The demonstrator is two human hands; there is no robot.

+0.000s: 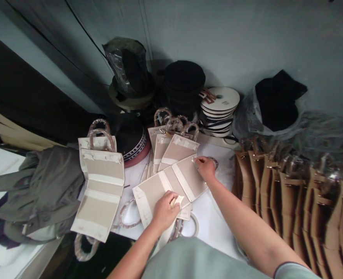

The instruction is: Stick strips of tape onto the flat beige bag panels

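Note:
A beige unfolded handbag panel [171, 182] with pale strips across it lies at a slant in front of me, inner side up. My left hand [166, 211] rests over its near part, fingers closed on a small cream-coloured piece [177, 200] like tape or paper. At the panel's far right end, my right hand [205, 169] has its fingertips pinched together at the edge; what they hold is too small to make out. A wrapped ring handle [213, 162] shows partly behind that hand. Similar handbag panels [179, 149] with wrapped handles fan out beyond.
Opened handbag panels [101, 193] lie at left beside a dark grey garment [43, 190]. Tan bag pieces [293, 209] stand in a row at right. Behind are ribbon reels [220, 99], black rolls [184, 77] and a plastic-wrapped black roll [276, 100]. A tape roll [195, 224] lies near me.

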